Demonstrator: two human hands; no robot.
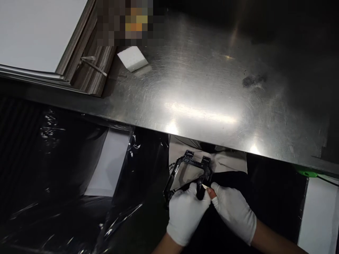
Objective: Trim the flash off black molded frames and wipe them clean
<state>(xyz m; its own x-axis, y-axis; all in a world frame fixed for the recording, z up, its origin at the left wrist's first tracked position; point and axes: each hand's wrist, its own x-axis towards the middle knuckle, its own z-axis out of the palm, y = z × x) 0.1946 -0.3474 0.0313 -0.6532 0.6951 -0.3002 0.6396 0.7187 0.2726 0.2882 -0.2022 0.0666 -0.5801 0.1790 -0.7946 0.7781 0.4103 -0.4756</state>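
Observation:
A black plastic frame (194, 162) with an open middle is held low in front of me, just below the table's front edge. My left hand (185, 213), in a white glove, is closed around the frame's lower part. My right hand (233, 210) is gloved too, with one bare fingertip showing. Pinched in it is a small pointed blade (204, 186), its tip against or very close to the frame's lower right part. The blade's other end is hidden by the fingers. Both hands nearly touch each other.
The scratched metal table (201, 84) spans the top. A stack of boards (31, 31), tied with string, stands on its left, beside a white block (132, 58). Dark plastic sheeting (66, 169) lies at lower left. A green object with a cable (307, 173) is at right.

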